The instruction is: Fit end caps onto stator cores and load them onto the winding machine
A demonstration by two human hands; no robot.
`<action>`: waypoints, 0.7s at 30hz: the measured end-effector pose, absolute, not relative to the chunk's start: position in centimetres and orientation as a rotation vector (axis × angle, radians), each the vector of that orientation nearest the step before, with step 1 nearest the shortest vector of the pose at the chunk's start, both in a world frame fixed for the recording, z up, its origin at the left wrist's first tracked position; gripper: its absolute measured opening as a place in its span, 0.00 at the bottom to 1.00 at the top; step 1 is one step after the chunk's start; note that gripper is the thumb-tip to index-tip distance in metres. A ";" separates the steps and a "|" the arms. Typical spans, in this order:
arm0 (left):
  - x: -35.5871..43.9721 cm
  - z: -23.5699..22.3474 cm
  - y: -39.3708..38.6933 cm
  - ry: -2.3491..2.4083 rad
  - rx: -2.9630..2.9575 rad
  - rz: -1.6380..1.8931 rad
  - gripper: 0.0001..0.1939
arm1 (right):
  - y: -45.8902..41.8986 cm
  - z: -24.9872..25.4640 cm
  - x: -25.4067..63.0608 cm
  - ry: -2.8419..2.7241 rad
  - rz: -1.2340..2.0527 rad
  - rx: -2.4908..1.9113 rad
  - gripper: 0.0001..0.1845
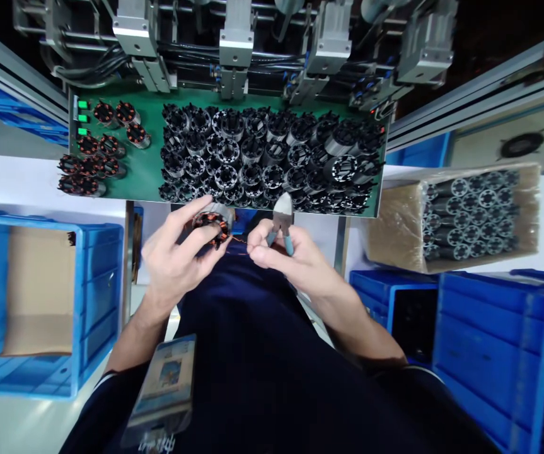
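My left hand is closed around a motor stator wound with copper wire, held just off the front edge of the green bench. From the stator a thin copper wire runs across to the fingertips of my right hand. That hand also grips a pair of cutting pliers with blue-grey handles, jaws pointing away from me. Its thumb and forefinger pinch near the wire's end. Several wound stators stand at the bench's left. Many unwound black-and-silver stators fill its middle and right.
Machine heads line the back of the bench. A blue crate with cardboard inside stands at left. On the right, a plastic-wrapped carton holds metal cores, above blue crates. A badge hangs on my chest.
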State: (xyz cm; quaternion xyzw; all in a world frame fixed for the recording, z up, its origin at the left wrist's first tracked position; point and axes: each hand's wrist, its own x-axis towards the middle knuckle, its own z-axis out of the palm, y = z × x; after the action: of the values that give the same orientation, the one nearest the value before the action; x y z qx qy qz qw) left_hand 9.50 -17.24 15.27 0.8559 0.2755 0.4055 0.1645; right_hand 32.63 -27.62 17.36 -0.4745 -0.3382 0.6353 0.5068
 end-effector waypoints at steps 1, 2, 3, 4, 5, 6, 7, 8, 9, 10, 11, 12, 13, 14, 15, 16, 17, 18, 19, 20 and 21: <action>9.2 15.0 -17.1 0.777 2.396 1.160 0.14 | -27.7 17.4 33.0 -0.736 1.623 -1.048 0.21; 9.0 14.8 -17.2 0.771 2.289 1.152 0.13 | -27.8 17.4 33.3 -0.657 1.698 -0.952 0.22; 8.9 14.7 -17.5 0.771 2.123 1.132 0.13 | -27.9 17.4 33.6 -0.598 1.748 -0.881 0.22; 9.1 14.6 -18.0 0.773 1.915 1.098 0.13 | -27.9 17.4 33.7 -0.575 1.763 -0.855 0.22; 9.4 14.6 -18.6 0.770 1.691 1.054 0.14 | -28.0 17.4 33.8 -0.598 1.742 -0.880 0.21; 9.9 14.7 -19.2 0.758 1.475 1.013 0.16 | -27.9 17.4 33.8 -0.656 1.690 -0.947 0.20; 10.5 14.7 -19.9 0.744 1.284 0.983 0.18 | -27.9 17.4 33.7 -0.731 1.624 -1.035 0.18; 11.1 14.8 -20.4 0.738 1.124 0.971 0.20 | -27.8 17.5 33.7 -0.812 1.558 -1.122 0.15; 11.6 14.8 -20.9 0.743 1.001 0.974 0.21 | -27.7 17.6 33.6 -0.889 1.505 -1.192 0.13; 12.1 14.8 -21.1 0.758 0.918 0.986 0.22 | -27.7 17.7 33.5 -0.955 1.472 -1.244 0.12; 12.5 14.7 -21.3 0.784 0.868 1.000 0.23 | -27.7 17.9 33.4 -1.000 1.438 -1.291 0.11; 12.8 14.6 -21.3 0.816 0.845 1.009 0.23 | -27.9 18.0 33.2 -1.028 1.375 -1.346 0.10; 12.9 14.5 -21.3 0.847 0.839 1.014 0.23 | -28.2 18.2 33.0 -1.049 1.275 -1.415 0.08; 13.0 14.4 -21.3 0.874 0.845 1.016 0.23 | -28.7 18.4 32.8 -1.065 1.150 -1.489 0.06; 13.0 14.2 -21.2 0.898 0.858 1.024 0.24 | -29.2 18.6 32.6 -1.086 1.022 -1.546 0.05; 13.0 14.1 -21.1 0.920 0.874 1.041 0.25 | -29.8 18.7 32.4 -1.125 0.924 -1.571 0.07; 12.9 14.0 -21.1 0.942 0.894 1.065 0.25 | -30.4 18.9 32.1 -1.187 0.875 -1.563 0.09; 12.9 13.9 -21.2 0.961 0.921 1.088 0.24 | -31.0 19.0 31.8 -1.271 0.877 -1.529 0.10; 12.8 13.8 -21.2 0.975 0.956 1.103 0.24 | -31.3 19.0 31.4 -1.358 0.914 -1.486 0.10; 12.8 13.8 -21.4 0.985 0.999 1.111 0.24 | -31.6 19.0 31.0 -1.430 0.959 -1.454 0.10; 12.8 13.7 -21.5 0.992 1.048 1.111 0.24 | -31.6 18.8 30.6 -1.480 0.997 -1.444 0.09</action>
State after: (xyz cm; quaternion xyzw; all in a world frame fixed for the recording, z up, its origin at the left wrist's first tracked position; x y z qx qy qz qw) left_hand 12.84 -21.48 13.73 0.4546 0.4302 0.4820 0.6131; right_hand 30.64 -31.59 18.84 -0.5735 -0.5880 0.3960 0.4105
